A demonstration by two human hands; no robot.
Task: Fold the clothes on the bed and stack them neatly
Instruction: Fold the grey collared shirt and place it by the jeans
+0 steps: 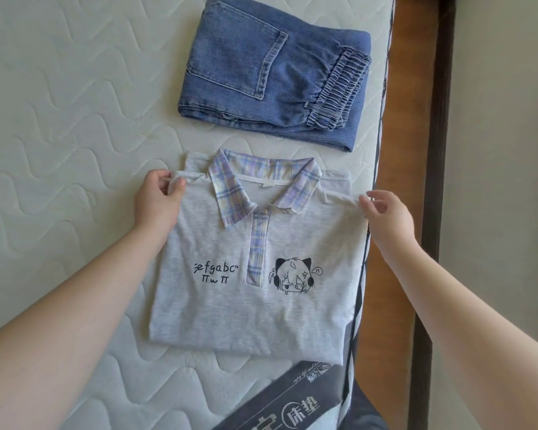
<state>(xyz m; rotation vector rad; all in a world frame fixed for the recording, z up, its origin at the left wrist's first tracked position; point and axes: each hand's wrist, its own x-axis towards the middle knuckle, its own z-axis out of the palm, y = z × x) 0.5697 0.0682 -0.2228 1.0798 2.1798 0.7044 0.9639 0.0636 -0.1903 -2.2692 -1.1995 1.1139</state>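
A light grey polo shirt [255, 308] with a plaid collar, black lettering and a cartoon print lies folded on the white quilted mattress [75, 119]. My left hand [159, 200] pinches its upper left shoulder corner. My right hand [385, 215] pinches the upper right shoulder corner near the mattress edge. Folded blue jeans [274, 69] with an elastic waistband lie just beyond the shirt, apart from it.
The mattress edge [373, 181] with dark piping runs down the right side, a brown wooden bed frame [404, 119] beside it. A grey printed mattress label [295, 401] lies at the near edge below the shirt.
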